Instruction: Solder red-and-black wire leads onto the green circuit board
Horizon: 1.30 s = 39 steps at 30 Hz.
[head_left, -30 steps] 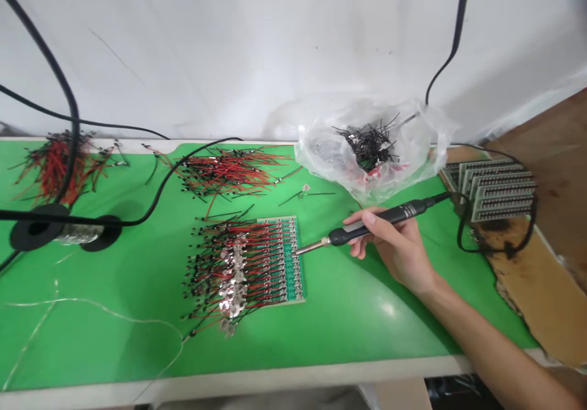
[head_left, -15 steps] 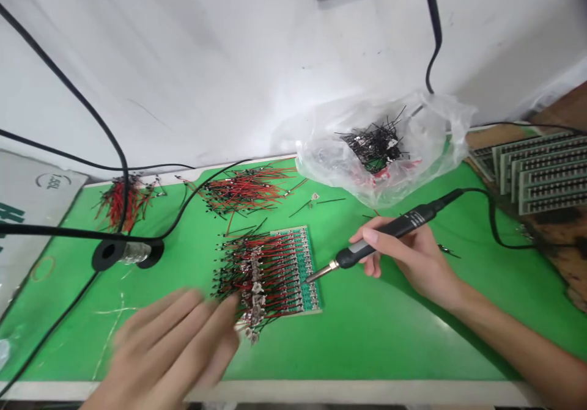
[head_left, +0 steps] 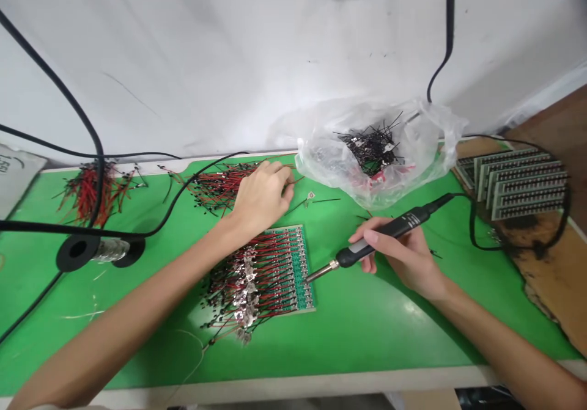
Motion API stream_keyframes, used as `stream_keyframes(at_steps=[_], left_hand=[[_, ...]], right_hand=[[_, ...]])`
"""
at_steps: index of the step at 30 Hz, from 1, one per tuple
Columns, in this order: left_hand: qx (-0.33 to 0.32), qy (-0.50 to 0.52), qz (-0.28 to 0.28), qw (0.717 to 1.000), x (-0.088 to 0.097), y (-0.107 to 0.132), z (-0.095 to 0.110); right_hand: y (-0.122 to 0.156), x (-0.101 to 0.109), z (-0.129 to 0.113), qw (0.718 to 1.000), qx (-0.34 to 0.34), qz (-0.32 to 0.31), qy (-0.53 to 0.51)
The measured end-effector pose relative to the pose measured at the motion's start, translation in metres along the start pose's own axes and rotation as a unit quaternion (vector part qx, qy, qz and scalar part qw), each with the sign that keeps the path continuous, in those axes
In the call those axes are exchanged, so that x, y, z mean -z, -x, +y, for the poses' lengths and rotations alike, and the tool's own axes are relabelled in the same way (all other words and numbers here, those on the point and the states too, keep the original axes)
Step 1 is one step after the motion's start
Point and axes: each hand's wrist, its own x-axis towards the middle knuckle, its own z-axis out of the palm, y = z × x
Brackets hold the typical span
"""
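My right hand [head_left: 403, 251] grips a black soldering iron [head_left: 385, 239] like a pen. Its metal tip reaches the green circuit board [head_left: 300, 269] near the bare right-hand strip. Rows of red and black wires with small metal pieces run off the board to the left. Farther back, my left hand [head_left: 266, 193] lies over the right end of a pile of red and black wires [head_left: 220, 184]. Its fingers are curled downward; whatever they pinch is hidden. My left forearm passes over the upper left of the board's wires.
A clear plastic bag [head_left: 321, 159] of black wires stands against the wall. Another red wire bundle [head_left: 92, 193] and a solder spool [head_left: 77, 252] lie left, with black cables across them. Several finished-looking boards [head_left: 527, 184] stand in a row at right on brown board [head_left: 550, 281].
My left hand has moved from beside the board's wires at the front left, up and away to the wire pile. My right hand and the iron stay nearly still. The view shifts slightly.
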Motion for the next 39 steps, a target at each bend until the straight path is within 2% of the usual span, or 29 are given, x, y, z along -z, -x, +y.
stream_keyframes(at_steps=[5, 9, 12, 14, 16, 19, 23, 28, 34, 39], left_hand=[[0.022, 0.013, 0.028, 0.999, 0.031, 0.037, -0.009], [0.083, 0.155, 0.015, 0.984, 0.057, 0.070, -0.023], [0.139, 0.248, 0.001, 0.959, 0.068, 0.078, -0.031], [0.135, 0.292, -0.010, 0.947, 0.070, 0.076, -0.035], [0.109, 0.309, -0.044, 0.944, 0.069, 0.075, -0.041], [0.071, 0.261, -0.102, 0.957, 0.060, 0.077, -0.052], [0.046, 0.129, -0.054, 0.989, 0.045, 0.086, -0.061], [0.022, 0.064, -0.013, 0.998, 0.038, 0.086, -0.045], [0.039, 0.027, -0.067, 0.997, 0.028, 0.072, -0.027], [0.030, 0.037, -0.066, 0.997, 0.016, 0.061, -0.026]], right_hand=[[-0.002, 0.001, 0.001, 1.000, -0.007, 0.011, 0.014], [-0.002, 0.002, 0.003, 1.000, -0.009, 0.012, 0.016], [-0.003, 0.002, 0.005, 1.000, -0.009, 0.015, 0.018], [-0.003, 0.002, 0.006, 1.000, -0.010, 0.016, 0.019], [-0.003, 0.002, 0.006, 0.999, -0.012, 0.018, 0.023], [-0.003, 0.001, 0.005, 0.999, -0.018, 0.020, 0.029], [-0.002, 0.002, 0.004, 0.999, -0.018, 0.021, 0.028], [-0.004, 0.001, 0.004, 0.999, -0.015, 0.024, 0.020], [-0.007, -0.003, 0.003, 0.999, -0.003, 0.042, -0.008], [-0.006, 0.000, 0.005, 0.999, -0.006, 0.035, 0.006]])
